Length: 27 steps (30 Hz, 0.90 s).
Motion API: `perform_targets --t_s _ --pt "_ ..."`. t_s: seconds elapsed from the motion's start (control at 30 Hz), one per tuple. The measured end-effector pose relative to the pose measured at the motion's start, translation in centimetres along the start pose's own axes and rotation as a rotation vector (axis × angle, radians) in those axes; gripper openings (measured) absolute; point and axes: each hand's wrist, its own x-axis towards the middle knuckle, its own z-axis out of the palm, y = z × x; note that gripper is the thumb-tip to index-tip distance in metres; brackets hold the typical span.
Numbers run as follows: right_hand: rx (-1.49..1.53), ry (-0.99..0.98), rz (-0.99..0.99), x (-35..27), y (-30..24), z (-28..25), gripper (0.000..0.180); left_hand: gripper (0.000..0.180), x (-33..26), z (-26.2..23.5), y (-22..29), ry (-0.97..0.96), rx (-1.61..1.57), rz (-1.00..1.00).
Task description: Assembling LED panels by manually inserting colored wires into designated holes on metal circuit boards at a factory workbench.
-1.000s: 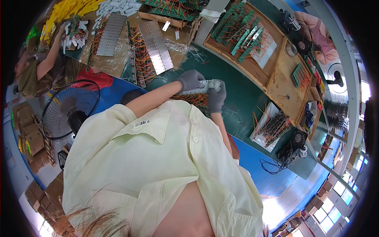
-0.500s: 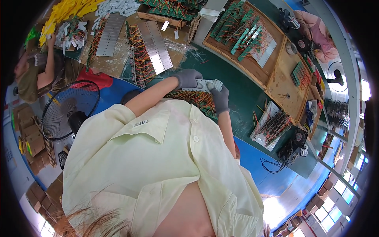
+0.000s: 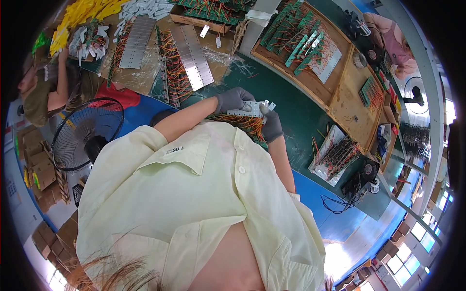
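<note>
Nearest the camera is the person's pale yellow shirt (image 3: pixel 194 203), with both bare forearms reaching up out of it to the green tabletop (image 3: pixel 291 111). The left hand (image 3: pixel 232 99), in a grey glove, is closed on the left end of a narrow silvery strip (image 3: pixel 252 109), and the right hand (image 3: pixel 271 125), also gloved in grey, pinches the strip's right end from below, so the strip is held level between the two hands just above the table's near edge. Under the strip lies a bundle of orange wires (image 3: pixel 242 123). Farther up the tabletop lie rows of flat metal plates (image 3: pixel 193 57) with more orange wiring beside them, and toward the right a wooden tray (image 3: pixel 310 53) holds green circuit boards. Off the table's left edge stands a black fan (image 3: pixel 87 133), and beyond it another person (image 3: pixel 48 87) bends over the far left corner.
</note>
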Motion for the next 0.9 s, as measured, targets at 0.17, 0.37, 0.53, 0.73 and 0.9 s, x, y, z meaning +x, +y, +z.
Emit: perform_targets --t_s 0.17,0.37,0.53,0.73,0.9 --pt "-1.348 0.615 -0.895 -0.9 1.2 4.9 0.013 0.030 0.1 3.0 4.0 0.403 0.697 -0.264" --pt "-1.250 0.625 -0.714 -1.5 2.0 4.8 0.011 0.030 0.4 2.1 2.7 0.393 0.790 -0.366" --pt "0.048 0.173 -0.203 -1.0 0.4 -1.7 0.023 0.027 0.3 -0.1 1.4 0.112 0.077 -0.048" --pt "-0.573 0.124 -0.260 -1.2 -1.4 0.8 0.029 0.019 0.2 0.4 1.8 0.228 0.303 0.035" --pt "-0.614 0.142 -0.314 -0.7 -1.2 0.0 0.029 0.017 -0.4 -1.2 1.8 0.070 0.254 -0.023"
